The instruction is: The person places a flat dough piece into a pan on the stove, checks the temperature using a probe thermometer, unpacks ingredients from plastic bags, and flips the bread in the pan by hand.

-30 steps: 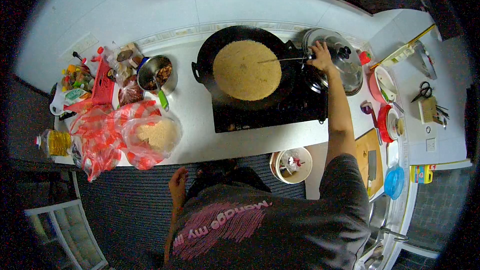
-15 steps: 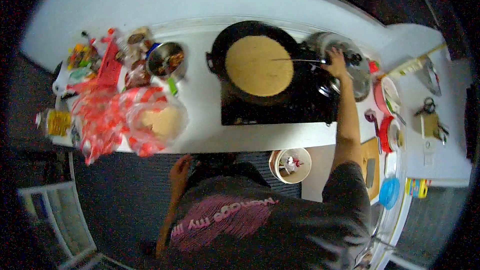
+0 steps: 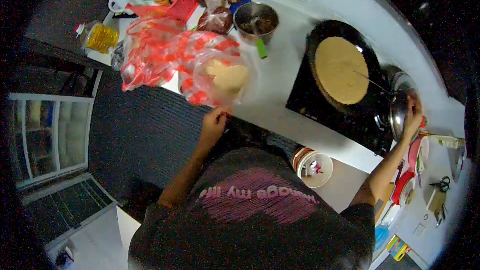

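My left hand (image 3: 214, 123) is at the counter's front edge, fingers curled together, just below the red-and-white plastic bag (image 3: 187, 52); what it pinches, if anything, is too small to tell. A clear bag of pale crumbs (image 3: 227, 76) lies above it. At the right, my right hand (image 3: 413, 115) has its fingers closed round the knob of a glass lid (image 3: 399, 97). Beside the lid, a black wok (image 3: 314, 45) holds a wide, flat layer of tan food (image 3: 341, 70). A thin metal handle (image 3: 372, 81) runs from the food toward the lid.
A steel pot (image 3: 256, 17) with a green-handled utensil (image 3: 261, 48) stands behind the bags. An oil bottle (image 3: 101, 38) and a red basket (image 3: 186, 1) are at the left. A white bucket (image 3: 316, 169) stands below the counter; red bowls (image 3: 404, 188) are at the right.
The view has swung to the left, so the wok sits farther right. My left hand has come up to the bags. The fingers of my right hand have closed on the lid's knob.
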Demonstrator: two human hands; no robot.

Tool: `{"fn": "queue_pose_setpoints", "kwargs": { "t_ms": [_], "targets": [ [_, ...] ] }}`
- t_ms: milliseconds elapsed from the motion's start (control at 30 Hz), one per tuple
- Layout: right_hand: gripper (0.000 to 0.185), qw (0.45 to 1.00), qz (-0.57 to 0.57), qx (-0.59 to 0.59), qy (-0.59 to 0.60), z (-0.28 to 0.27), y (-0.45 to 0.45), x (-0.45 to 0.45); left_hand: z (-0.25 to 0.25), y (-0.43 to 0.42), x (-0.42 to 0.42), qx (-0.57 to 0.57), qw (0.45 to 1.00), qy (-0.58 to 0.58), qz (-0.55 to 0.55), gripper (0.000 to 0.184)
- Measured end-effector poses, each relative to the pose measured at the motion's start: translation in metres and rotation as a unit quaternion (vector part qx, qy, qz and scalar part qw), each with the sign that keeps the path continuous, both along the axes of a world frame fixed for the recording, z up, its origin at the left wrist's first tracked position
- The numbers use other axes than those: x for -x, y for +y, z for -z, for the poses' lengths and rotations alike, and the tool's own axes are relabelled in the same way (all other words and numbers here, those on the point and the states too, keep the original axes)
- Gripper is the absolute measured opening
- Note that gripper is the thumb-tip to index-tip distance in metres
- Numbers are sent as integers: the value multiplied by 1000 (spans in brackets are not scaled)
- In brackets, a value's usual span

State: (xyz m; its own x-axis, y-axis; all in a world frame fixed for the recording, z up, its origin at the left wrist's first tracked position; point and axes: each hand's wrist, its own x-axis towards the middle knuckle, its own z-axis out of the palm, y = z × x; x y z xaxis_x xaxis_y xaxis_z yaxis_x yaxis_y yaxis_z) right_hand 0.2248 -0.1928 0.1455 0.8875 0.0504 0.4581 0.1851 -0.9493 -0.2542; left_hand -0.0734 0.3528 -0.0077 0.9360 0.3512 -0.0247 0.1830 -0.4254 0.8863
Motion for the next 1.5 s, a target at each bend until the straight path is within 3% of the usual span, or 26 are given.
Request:
{"fn": "queue_pose_setpoints", "kwargs": {
  "t_ms": [33, 167, 200, 233, 267, 300, 333, 367, 433, 467, 533, 567, 600, 667, 733, 767, 800, 867, 933, 1000, 1100, 1133, 1200, 1233, 1333, 1500],
  "targets": [
    [26, 993, 71, -54, 80, -13, 24, 17, 2, 12, -5, -40, 998, -44, 4, 22],
    [13, 971, -125, -199, 35, -25, 161, 83, -3, 70, -34, -306, 931, -187, -69, 29],
    [12, 951, -160, -253, 80, -14, 192, 98, -4, 85, -46, -320, 923, -183, -107, 33],
    [15, 955, -218, -185, 84, -13, 240, 114, -5, 99, -57, -334, 915, -177, -143, 37],
    [17, 932, -230, -220, 172, 12, 267, 126, -4, 109, -66, -347, 905, -171, -179, 41],
    [28, 890, -284, -249, 254, 20, 318, 139, -1, 118, -73, -293, 936, -131, -145, 44],
    [57, 852, -298, -252, 349, 48, 356, 150, 5, 124, -80, -236, 961, -91, -112, 46],
    [87, 859, -346, -168, 338, 73, 391, 163, 13, 130, -89, -179, 980, -51, -76, 49],
    [102, 893, -279, -130, 328, 129, 441, 179, 53, 130, -104, -112, 993, -20, 38, 49],
    [100, 912, -257, -144, 283, 150, 459, 182, 58, 126, -108, -84, 992, -42, 87, 48],
    [88, 924, -237, -209, 216, 174, 491, 177, 9, 115, -105, 10, 983, -68, 167, 43],
    [79, 915, -240, -259, 194, 180, 505, 174, -1, 113, -103, 93, 971, 9, 220, 40],
    [64, 878, -263, -350, 193, 182, 518, 167, 16, 107, -104, 63, 970, -39, 231, 39],
    [38, 853, -183, -437, 219, 202, 525, 165, 60, 96, -101, 3, 959, -131, 252, 35],
    [26, 826, -147, -485, 245, 211, 522, 168, 20, 118, -100, -3, 941, -167, 293, 31],
    [16, 882, -183, -386, 200, 203, 516, 169, 5, 132, -100, -7, 932, -186, 312, 29],
    [7, 925, -208, -286, 140, 194, 511, 170, 8, 145, -102, 79, 937, -132, 313, 27],
    [11, 927, -160, -317, 122, 168, 511, 173, 24, 177, -110, 244, 918, -19, 311, 23],
    [10, 927, -124, -338, 107, 148, 513, 178, 60, 213, -125, 18, 941, 31, 338, 15],
    [10, 933, -92, -335, 96, 135, 517, 184, 87, 237, -140, -247, 910, 130, 307, 13],
    [11, 945, -61, -315, 61, 142, 517, 189, 62, 244, -161, -260, 923, 67, 275, 18],
    [12, 952, -57, -293, 71, 139, 518, 193, 53, 246, -171, -253, 920, -18, 300, 19],
    [16, 963, -53, -251, 84, 135, 526, 193, 33, 243, -194, -108, 954, -18, 280, 21],
    [23, 957, -45, -239, 157, 134, 529, 193, 28, 239, -204, -34, 963, -15, 266, 22],
    [27, 942, -164, -81, 280, 129, 537, 185, 74, 227, -240, -62, 979, -79, 179, 29],
    [40, 930, -182, 102, 301, 77, 581, 176, 78, 222, -255, -34, 972, 42, 227, 39]
  ]
}}
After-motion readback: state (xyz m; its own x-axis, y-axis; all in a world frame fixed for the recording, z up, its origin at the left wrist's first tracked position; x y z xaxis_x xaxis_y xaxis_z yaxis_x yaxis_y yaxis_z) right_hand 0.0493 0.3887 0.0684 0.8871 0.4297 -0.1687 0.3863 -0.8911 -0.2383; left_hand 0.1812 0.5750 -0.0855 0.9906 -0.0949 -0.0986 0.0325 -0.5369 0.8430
